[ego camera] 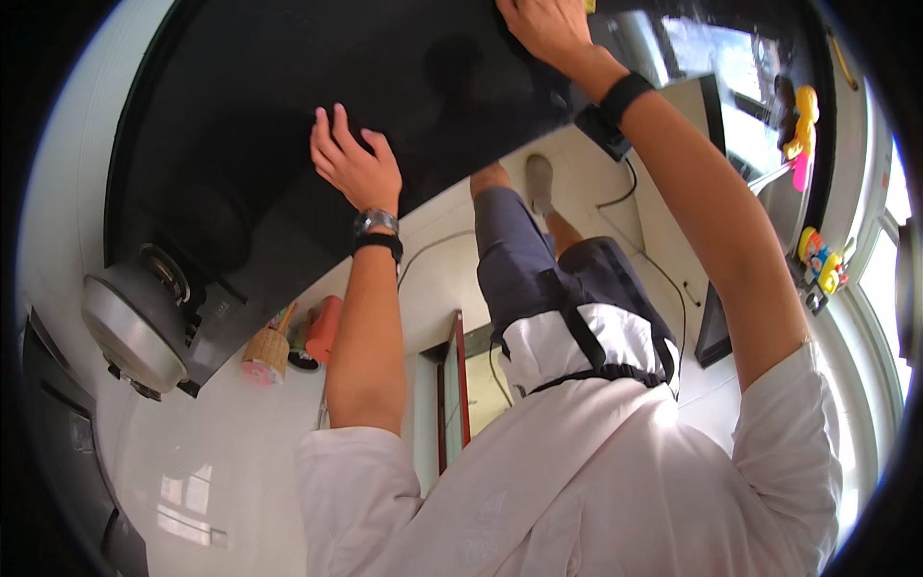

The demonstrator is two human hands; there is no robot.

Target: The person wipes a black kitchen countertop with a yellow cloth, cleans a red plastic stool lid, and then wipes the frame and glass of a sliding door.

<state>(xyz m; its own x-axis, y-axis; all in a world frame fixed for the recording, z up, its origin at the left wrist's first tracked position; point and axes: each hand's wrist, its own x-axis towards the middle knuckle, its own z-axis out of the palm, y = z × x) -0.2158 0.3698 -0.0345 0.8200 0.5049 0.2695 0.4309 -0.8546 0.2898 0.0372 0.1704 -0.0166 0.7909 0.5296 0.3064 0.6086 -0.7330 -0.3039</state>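
Note:
My left hand (358, 162) is over the glossy black countertop (288, 58), palm down and fingers apart, with nothing in it. Whether it touches the surface I cannot tell. A metal watch and a black band circle that wrist. My right hand (549, 30) reaches to the top rim of the picture, over the far part of the counter, and its fingers are partly cut off. Just beside it a small piece of a yellow object (590, 6) shows; I cannot tell whether the hand holds it. A black band is on the right wrist.
A metal pot (133, 328) stands by a burner at the left. Nearby are a wicker holder (267, 353) and a red container (326, 328). At the right are a yellow and pink figure (803, 133) and a colourful toy (822, 260). A cable hangs from a black device (604, 131).

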